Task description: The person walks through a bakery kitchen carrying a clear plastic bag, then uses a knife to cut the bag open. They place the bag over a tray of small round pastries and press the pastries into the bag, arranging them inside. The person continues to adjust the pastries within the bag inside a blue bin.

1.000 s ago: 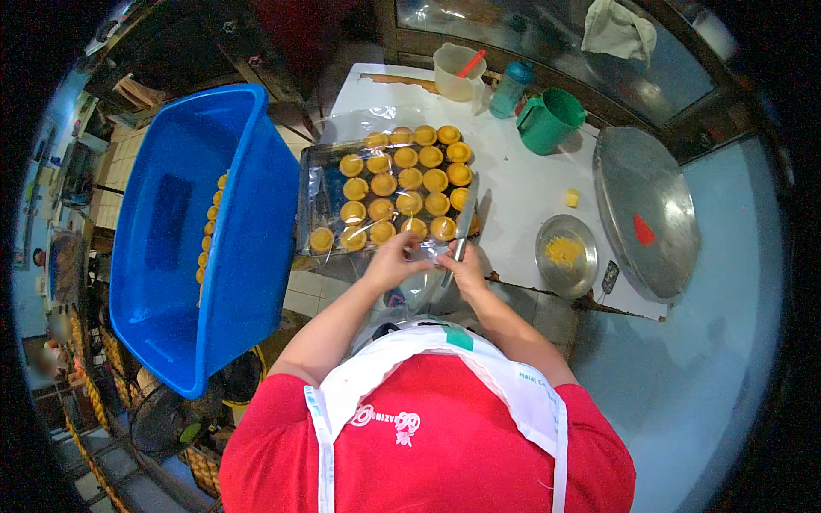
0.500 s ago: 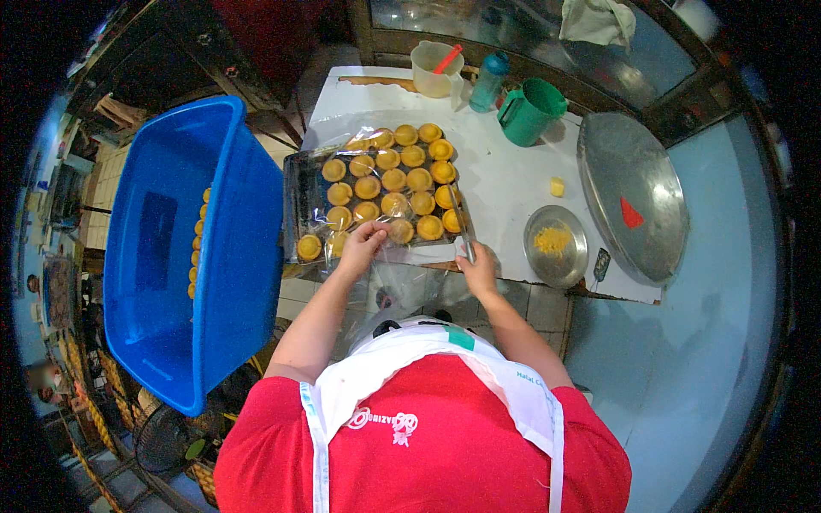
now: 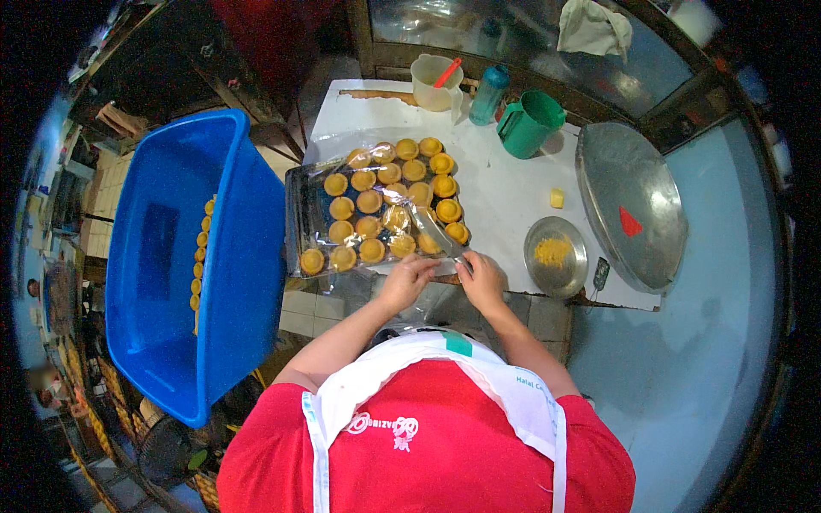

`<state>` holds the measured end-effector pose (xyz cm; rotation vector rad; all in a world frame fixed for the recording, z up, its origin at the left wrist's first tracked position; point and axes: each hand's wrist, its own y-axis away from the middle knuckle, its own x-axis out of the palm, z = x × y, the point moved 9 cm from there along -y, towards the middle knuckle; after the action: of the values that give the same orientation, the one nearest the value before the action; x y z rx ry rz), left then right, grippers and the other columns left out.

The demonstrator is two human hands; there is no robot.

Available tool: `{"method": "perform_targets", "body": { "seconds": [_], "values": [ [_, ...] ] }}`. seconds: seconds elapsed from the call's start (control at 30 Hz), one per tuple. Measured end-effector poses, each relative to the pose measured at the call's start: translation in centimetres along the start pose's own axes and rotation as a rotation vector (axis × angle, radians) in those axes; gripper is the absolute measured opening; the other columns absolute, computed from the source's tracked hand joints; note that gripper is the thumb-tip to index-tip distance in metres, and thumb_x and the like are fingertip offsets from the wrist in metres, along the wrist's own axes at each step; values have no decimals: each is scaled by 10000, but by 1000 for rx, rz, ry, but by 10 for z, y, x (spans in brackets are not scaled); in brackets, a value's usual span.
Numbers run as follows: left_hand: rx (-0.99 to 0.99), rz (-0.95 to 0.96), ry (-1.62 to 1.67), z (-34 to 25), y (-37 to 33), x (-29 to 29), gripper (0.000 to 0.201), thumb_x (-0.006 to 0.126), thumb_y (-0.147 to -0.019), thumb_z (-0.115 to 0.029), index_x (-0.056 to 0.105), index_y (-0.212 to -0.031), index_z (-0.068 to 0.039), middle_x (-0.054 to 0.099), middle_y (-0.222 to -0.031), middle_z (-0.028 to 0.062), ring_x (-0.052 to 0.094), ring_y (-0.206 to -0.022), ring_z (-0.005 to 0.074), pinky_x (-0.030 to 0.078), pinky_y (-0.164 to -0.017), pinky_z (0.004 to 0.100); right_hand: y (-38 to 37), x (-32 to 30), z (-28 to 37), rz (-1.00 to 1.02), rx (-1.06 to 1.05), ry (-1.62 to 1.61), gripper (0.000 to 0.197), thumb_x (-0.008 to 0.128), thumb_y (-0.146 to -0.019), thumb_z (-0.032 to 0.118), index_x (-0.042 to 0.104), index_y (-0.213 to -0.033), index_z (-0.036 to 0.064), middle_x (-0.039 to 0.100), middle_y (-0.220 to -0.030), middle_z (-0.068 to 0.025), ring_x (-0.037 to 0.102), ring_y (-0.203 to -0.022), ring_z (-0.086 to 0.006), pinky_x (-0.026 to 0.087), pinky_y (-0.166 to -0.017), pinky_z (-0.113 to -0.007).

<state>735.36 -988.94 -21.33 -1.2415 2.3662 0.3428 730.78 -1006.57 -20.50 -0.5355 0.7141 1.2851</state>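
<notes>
A dark baking tray (image 3: 296, 224) full of small round yellow tarts (image 3: 369, 202) lies on the white table (image 3: 505, 192), directly in front of the person. The tarts stand in rows, and a clear plastic sheet (image 3: 402, 218) covers them; the sheet is shiny and wrinkled. Both hands are at the near edge of this tray. The left hand (image 3: 409, 279) is curled, with its fingers closed on the edge of the plastic sheet. The right hand (image 3: 481, 280) is just beside it, also with bent fingers at the same edge. It seems to pinch the plastic too, but the view is too small to be sure of what it grips.

To the right of the tray, near the right hand, stands a small metal bowl (image 3: 556, 257) with yellow crumbs inside. Beyond it a large round metal lid (image 3: 629, 214) lies, with a small red triangle on it. A little yellow piece (image 3: 557, 198) lies alone on the table between the tray and the lid. At the far side of the table there are a green jug (image 3: 528, 125), a teal bottle (image 3: 489, 94) and a clear measuring jug (image 3: 434, 84) with a red tool inside.

On the left of the tray, a big blue plastic tub (image 3: 184, 256) stands tilted, and a line of yellow tarts is seen inside it. The person wears a red shirt (image 3: 428, 453) and a white apron.
</notes>
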Motion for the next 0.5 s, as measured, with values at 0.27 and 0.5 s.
{"method": "perform_targets", "body": {
  "seconds": [0.27, 0.5],
  "values": [
    [-131, -65, 118, 13, 17, -45, 382, 729, -891, -281, 678, -1212, -80, 670, -1099, 158, 657, -968, 278, 531, -846, 374, -35, 13, -36, -129, 102, -22, 323, 692, -886, 257, 645, -1093, 13, 688, -1026, -189, 655, -947, -382, 508, -826, -458],
    [-476, -558, -622, 130, 53, -180, 758, 816, -748, -271, 499, -1421, -123, 607, -1241, 155, 519, -1174, 375, 410, -1046, 469, 10, 5, -77, -140, 93, -68, 357, 723, -852, 242, 648, -1111, 8, 672, -996, -191, 645, -941, -389, 506, -830, -460]
  ]
}}
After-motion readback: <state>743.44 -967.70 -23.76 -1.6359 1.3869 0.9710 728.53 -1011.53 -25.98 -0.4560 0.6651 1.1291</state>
